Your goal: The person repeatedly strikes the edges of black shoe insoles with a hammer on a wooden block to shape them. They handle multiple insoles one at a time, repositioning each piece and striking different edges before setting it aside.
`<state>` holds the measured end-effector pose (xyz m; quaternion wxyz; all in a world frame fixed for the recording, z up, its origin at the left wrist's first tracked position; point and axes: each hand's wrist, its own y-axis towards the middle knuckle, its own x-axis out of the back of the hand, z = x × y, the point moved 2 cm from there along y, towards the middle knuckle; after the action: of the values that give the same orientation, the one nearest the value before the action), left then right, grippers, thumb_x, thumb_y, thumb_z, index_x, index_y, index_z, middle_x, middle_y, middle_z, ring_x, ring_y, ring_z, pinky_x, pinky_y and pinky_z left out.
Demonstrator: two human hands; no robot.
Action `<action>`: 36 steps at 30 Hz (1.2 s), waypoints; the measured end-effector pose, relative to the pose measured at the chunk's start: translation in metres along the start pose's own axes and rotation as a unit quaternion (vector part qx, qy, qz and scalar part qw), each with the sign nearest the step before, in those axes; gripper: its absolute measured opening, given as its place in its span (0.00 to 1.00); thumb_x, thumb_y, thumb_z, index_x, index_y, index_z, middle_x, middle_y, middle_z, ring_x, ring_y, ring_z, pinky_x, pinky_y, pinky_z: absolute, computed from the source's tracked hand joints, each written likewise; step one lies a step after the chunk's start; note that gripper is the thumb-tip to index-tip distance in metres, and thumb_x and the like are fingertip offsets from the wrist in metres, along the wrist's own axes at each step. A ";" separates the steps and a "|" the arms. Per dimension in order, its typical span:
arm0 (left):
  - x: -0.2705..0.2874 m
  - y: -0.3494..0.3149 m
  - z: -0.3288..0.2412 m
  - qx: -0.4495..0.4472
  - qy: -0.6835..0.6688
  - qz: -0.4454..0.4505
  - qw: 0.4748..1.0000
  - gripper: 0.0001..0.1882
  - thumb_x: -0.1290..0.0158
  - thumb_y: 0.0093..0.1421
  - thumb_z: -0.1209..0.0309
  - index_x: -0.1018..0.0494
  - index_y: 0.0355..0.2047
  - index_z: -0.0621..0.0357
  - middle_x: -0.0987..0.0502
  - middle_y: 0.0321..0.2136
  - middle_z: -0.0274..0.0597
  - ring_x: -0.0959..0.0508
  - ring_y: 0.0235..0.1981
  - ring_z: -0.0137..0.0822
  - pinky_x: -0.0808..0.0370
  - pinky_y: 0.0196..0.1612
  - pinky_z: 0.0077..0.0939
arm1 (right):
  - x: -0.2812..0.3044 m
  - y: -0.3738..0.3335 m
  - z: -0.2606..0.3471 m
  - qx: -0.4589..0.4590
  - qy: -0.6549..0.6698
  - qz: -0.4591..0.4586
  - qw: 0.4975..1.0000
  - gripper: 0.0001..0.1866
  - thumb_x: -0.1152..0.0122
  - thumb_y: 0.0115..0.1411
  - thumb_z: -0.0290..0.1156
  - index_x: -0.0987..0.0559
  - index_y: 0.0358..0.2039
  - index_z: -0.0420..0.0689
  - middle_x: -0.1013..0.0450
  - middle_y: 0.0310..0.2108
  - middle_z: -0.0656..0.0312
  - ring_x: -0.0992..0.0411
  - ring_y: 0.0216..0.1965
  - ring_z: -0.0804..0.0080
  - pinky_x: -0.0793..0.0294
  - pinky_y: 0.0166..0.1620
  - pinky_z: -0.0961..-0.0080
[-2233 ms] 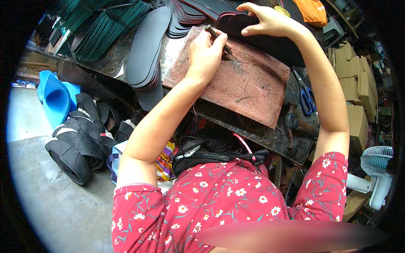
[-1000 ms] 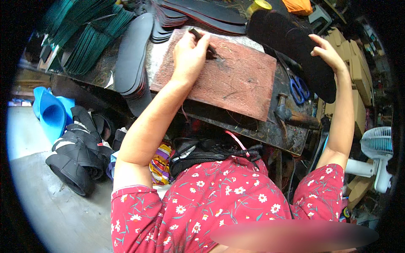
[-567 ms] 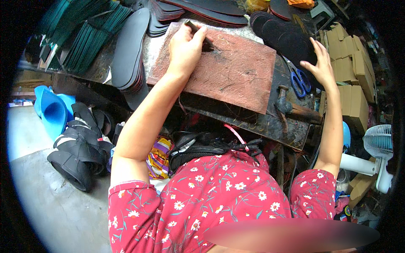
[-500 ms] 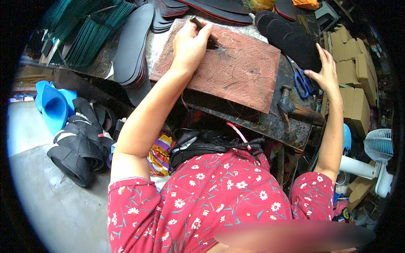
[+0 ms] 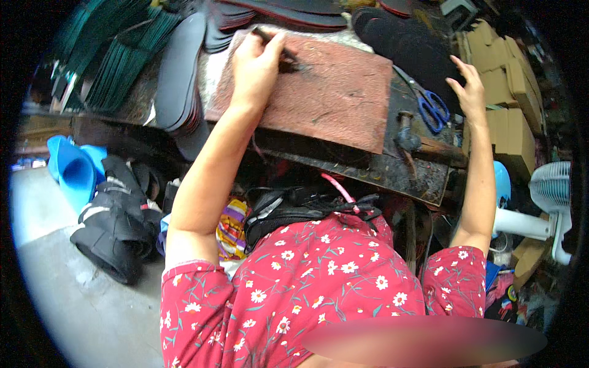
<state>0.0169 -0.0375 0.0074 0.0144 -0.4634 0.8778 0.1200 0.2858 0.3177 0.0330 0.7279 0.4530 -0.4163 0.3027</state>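
Note:
My left hand [image 5: 254,64] is closed around a slim dark tool [image 5: 287,54], whose kind I cannot make out. It is over the far left part of a rough reddish-brown board [image 5: 343,92], where the tool's lower end meets a dark smudge. My right hand [image 5: 468,92] is raised with its fingers apart and nothing in them, just right of a pile of black sole-shaped pieces [image 5: 408,58]. Below that pile lie scissors with blue handles [image 5: 434,112], nearest my right hand. A hammer [image 5: 407,135] rests on the dark bench by the board's right edge.
Stacked grey-black soles [image 5: 179,73] stand left of the board, with bundles of dark green sheets [image 5: 123,73] beyond. Cardboard boxes [image 5: 512,132] and a white fan [image 5: 549,190] are at the right. Black curved pieces [image 5: 113,227] and blue ones [image 5: 73,168] lie at the left.
The view has shifted, so the bench sits further left and higher. My right hand has drawn away from the black pile and the scissors. My left hand still grips the dark tool over the board.

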 end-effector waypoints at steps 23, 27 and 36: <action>0.016 -0.002 -0.017 -0.199 0.014 -0.201 0.959 0.06 0.50 0.68 0.71 0.30 0.37 0.62 0.19 0.32 0.43 0.22 0.34 0.27 0.28 0.44 0.21 | -0.056 0.051 0.197 0.109 0.113 0.182 0.971 0.33 0.36 0.57 0.44 0.32 0.61 0.48 0.33 0.57 0.48 0.35 0.60 0.55 0.39 0.63 0.64; 0.013 0.005 -0.007 -0.146 0.021 -0.148 0.978 0.05 0.49 0.66 0.72 0.28 0.36 0.62 0.18 0.30 0.40 0.21 0.33 0.27 0.26 0.42 0.21 | -0.047 0.023 0.194 0.192 0.045 0.150 0.969 0.34 0.33 0.50 0.49 0.28 0.58 0.54 0.31 0.55 0.47 0.34 0.57 0.49 0.35 0.60 0.59; 0.018 0.002 -0.003 -0.096 0.108 -0.119 0.982 0.08 0.48 0.66 0.69 0.27 0.39 0.61 0.18 0.30 0.39 0.20 0.33 0.27 0.26 0.40 0.21 | -0.041 -0.018 0.198 0.205 0.015 0.075 0.976 0.29 0.33 0.51 0.49 0.22 0.53 0.54 0.32 0.56 0.45 0.33 0.54 0.48 0.34 0.58 0.57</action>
<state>0.0054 -0.0522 0.0079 -0.1107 -0.5740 0.7973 0.1502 0.2158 0.1272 0.0377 0.6010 0.5554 -0.3674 0.4419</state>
